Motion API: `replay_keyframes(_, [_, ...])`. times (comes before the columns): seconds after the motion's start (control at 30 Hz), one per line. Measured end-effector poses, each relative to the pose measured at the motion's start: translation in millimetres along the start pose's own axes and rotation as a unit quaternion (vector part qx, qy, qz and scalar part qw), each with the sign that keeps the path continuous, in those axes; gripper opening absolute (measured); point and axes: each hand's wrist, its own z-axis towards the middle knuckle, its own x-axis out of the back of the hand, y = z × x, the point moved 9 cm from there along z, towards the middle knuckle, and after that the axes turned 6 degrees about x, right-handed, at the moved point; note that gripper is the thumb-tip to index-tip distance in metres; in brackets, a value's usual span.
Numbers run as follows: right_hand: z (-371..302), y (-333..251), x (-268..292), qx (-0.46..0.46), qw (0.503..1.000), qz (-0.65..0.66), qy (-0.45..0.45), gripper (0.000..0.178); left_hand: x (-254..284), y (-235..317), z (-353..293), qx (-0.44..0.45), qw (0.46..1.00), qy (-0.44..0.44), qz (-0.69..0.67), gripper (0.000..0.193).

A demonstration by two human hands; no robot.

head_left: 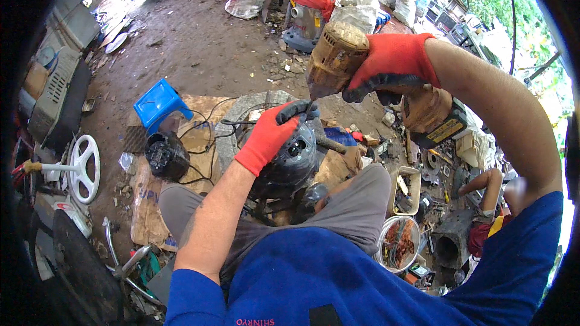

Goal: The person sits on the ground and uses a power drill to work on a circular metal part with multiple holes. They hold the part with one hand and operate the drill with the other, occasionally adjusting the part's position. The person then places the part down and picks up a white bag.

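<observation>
Head view: tan-brown power drill (perhaps dirt-stained), battery black and yellow.

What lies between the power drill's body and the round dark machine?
The drill bit and the gloved left hand, in the head view.

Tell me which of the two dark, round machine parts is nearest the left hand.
The larger machine part, partly covered by the left hand; the smaller part sits well to the left, beside a blue plastic object.
</observation>
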Motion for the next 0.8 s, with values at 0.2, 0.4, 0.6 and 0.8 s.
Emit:
replay_keyframes(0.2, [-1,-9,6,-0.047,0.996,-0.081,-0.015,0.054,27,10,-12,-0.065,0.991,0.107,-0.053,0.032])
replay_keyframes(0.4, [5,-5,9,-0.047,0.997,-0.064,-0.006,0.055,25,44,-77,-0.128,0.846,0.304,0.419,0.068])
replay_keyframes(0.6, [5,0,16,-0.037,0.995,-0.096,0.02,0.055,28,8,-95,-0.009,0.834,0.283,0.473,0.116])
replay_keyframes(0.8, [8,7,19,0.009,0.991,-0.134,0.016,0.049,24,7,-89,0.013,0.846,0.238,0.476,0.129])
